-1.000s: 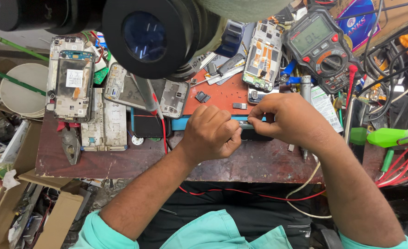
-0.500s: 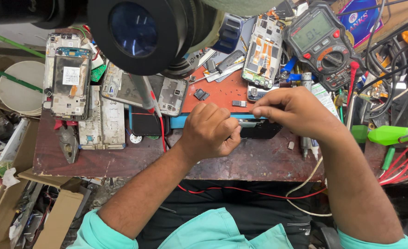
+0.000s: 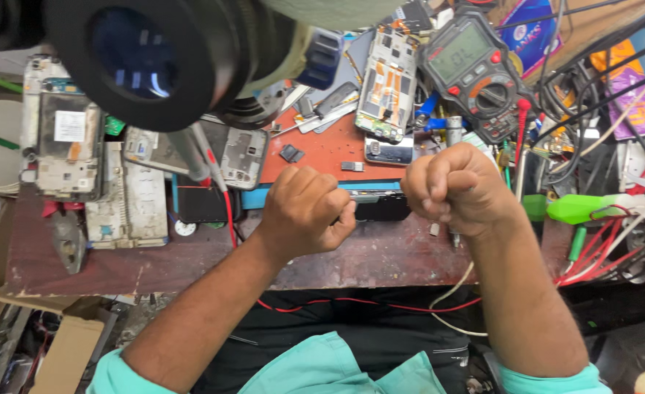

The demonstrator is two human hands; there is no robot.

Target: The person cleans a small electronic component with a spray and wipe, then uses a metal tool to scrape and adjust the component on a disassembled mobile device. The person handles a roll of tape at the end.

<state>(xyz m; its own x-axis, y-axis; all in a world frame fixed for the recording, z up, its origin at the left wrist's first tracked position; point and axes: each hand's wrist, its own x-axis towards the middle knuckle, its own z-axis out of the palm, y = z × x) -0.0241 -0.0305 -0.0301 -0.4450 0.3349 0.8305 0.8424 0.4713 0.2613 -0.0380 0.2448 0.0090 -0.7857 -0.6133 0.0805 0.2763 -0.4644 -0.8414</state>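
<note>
Head view: we look down on a crowded repair worktop [image 3: 191, 266], dark red-brown and worn. Our left hand [image 3: 304, 211] is curled into a loose fist, fingers folded under, its fingertips touching the left end of a dark phone [image 3: 377, 206] that lies flat near the worktop's front edge, between both hands. Whether that grip truly clamps the phone we cannot tell. Our right hand [image 3: 457, 188] is also closed in a fist, knuckles up, just beside the phone's right end; what it pinches, if anything, is hidden under the fingers.

Behind the phone lies an orange mat [image 3: 322, 149] with small dark parts on it and a blue strip along its near edge. A multimeter [image 3: 476, 69] with red probes sits at the back right, a bare circuit board [image 3: 388, 80] beside it. Stripped phone frames [image 3: 63, 142] are stacked at left. A large black microscope eyepiece [image 3: 147, 55] fills the top left. A green tool [image 3: 578, 208] lies at right among red wires [image 3: 607, 259].
</note>
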